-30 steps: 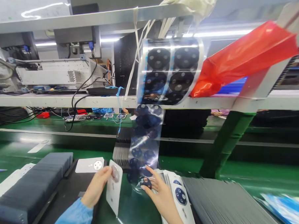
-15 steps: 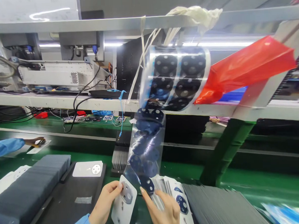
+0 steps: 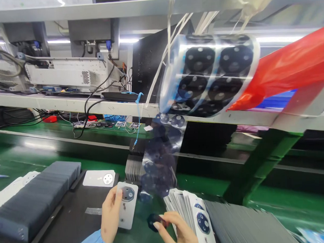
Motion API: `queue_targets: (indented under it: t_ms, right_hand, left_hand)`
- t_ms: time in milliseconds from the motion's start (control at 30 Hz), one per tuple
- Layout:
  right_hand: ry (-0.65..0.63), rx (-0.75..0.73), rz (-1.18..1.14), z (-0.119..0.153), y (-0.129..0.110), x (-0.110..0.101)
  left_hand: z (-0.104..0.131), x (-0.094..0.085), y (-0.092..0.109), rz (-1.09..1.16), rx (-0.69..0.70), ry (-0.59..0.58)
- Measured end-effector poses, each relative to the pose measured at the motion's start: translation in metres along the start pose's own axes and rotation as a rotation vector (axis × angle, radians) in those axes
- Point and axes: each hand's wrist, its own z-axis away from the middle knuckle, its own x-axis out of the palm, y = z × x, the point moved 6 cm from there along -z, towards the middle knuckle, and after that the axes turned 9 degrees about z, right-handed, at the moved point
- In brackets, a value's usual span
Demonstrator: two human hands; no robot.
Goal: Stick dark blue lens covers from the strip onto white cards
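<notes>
My left hand point(image 3: 111, 213) pinches the upper left edge of a white phone back panel point(image 3: 128, 216), which is held upright and bears a grey octagonal camera patch. Between thumb and forefinger, my right hand point(image 3: 177, 228) holds a dark octagonal sticker point(image 3: 153, 222) with holes, just right of the panel and apart from it. A clear strip point(image 3: 159, 157) of similar stickers hangs from a large roll point(image 3: 213, 76) above. Right of my right hand leans a row of white panels point(image 3: 202, 220) with dark camera stickers.
Another white panel point(image 3: 98, 178) lies on a black tray point(image 3: 74, 215) at left. Long stacks of dark grey panels stand at left point(image 3: 39, 198) and right point(image 3: 244, 218). A metal shelf point(image 3: 118, 109) crosses behind, with a red plastic bag point(image 3: 293, 65) beside the roll.
My right hand has come away from the strip's lower end with a sticker. My left hand has shifted slightly left and turned the panel to face me. A co-worker's sleeved arm has left view.
</notes>
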Motion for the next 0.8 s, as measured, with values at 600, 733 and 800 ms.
queue_targets:
  t_ms: [600, 733, 800]
  right_hand:
    - [-0.005, 0.664, 0.024, 0.033, 0.070, 0.022]
    - [0.038, 0.650, 0.105, 0.029, 0.062, 0.016]
    - [0.057, 0.642, 0.130, 0.029, 0.060, 0.015]
  left_hand:
    - [0.047, 0.046, -0.039, 0.178, -0.313, -0.389]
    - [0.053, 0.048, -0.046, 0.205, -0.335, -0.416]
    - [0.055, 0.049, -0.049, 0.212, -0.351, -0.429]
